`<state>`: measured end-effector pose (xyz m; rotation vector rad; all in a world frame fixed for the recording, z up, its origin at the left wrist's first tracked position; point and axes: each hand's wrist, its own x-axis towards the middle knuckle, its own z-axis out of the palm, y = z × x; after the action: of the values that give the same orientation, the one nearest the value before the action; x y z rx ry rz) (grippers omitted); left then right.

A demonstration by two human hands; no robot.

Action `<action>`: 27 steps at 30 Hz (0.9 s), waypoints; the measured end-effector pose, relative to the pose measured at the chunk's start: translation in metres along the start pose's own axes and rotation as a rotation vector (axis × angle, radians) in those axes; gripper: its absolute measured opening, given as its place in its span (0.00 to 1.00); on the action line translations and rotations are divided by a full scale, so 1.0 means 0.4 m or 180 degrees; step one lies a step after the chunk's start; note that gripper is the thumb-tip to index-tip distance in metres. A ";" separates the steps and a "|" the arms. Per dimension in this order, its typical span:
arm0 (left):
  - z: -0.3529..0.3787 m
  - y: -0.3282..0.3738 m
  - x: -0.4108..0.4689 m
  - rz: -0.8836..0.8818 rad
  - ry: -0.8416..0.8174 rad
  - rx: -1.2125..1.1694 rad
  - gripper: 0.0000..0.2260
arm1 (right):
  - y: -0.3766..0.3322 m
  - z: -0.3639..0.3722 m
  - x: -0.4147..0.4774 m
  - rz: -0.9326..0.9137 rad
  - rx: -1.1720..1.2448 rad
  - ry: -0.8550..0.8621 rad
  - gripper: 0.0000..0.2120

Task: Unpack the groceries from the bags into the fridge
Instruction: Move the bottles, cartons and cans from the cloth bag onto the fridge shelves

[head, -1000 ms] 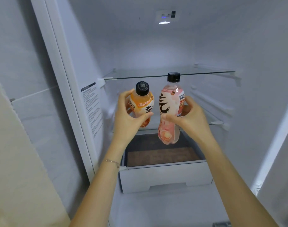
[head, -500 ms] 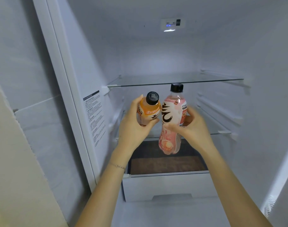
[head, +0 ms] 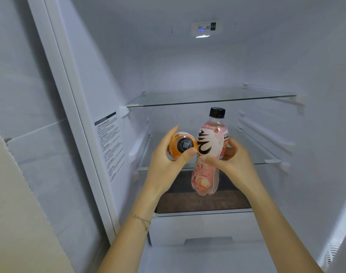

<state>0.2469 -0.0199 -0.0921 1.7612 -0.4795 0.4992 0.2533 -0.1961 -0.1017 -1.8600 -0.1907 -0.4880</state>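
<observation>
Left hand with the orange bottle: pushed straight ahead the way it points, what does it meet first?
Likely free: the left hand with the orange bottle aims between the upper shelf and lower shelf, so the back wall comes first. Depth is unclear.

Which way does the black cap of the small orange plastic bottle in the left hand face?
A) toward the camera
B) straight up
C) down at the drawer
A: the small orange plastic bottle in the left hand is tipped so its round black cap shows face-on in the head view.
</observation>
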 end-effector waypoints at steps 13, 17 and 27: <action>0.010 -0.128 0.016 0.0259 -0.0377 0.1100 0.37 | 0.044 -0.011 -0.034 0.0114 -0.0044 -0.0140 0.24; 0.015 -0.146 0.029 0.0218 -0.0516 0.1315 0.37 | 0.053 -0.025 -0.033 0.0126 -0.0062 -0.0133 0.23; -0.010 -0.186 0.066 0.0020 -0.0044 0.1597 0.36 | 0.055 -0.034 -0.018 0.0265 -0.0195 -0.0122 0.25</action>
<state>0.3101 -0.0003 -0.1357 2.2433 -0.3895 0.6518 0.2515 -0.2156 -0.1204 -1.9299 -0.1247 -0.4048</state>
